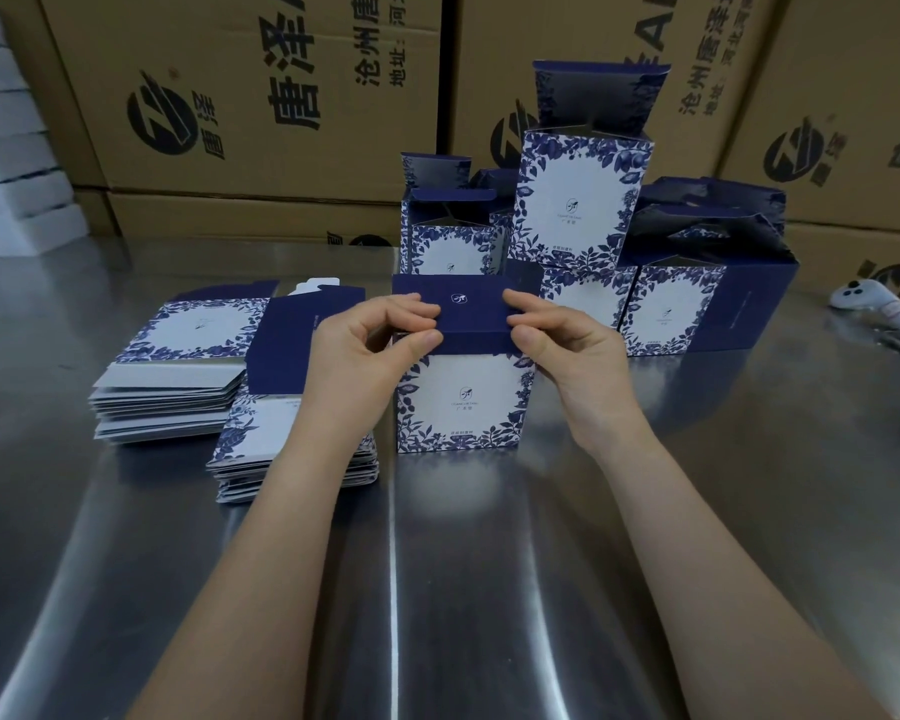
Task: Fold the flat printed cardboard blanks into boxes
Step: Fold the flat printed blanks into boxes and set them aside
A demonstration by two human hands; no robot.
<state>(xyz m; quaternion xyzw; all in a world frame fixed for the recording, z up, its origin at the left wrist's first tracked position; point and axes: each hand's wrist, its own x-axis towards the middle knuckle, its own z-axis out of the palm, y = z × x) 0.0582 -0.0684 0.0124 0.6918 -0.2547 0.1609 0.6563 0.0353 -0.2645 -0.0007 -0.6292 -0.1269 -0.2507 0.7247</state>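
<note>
Together, hands (pixel 366 350) (pixel 567 353) pinch navy flap (pixel 473 310) on cardboard box (pixel 463 405).

Both bare forearms reach forward, converging. The left hand (pixel 370 350) and right hand (pixel 567 356) face each other, each pinching the lid flap (pixel 471 317) between thumb and curled fingers.
</note>
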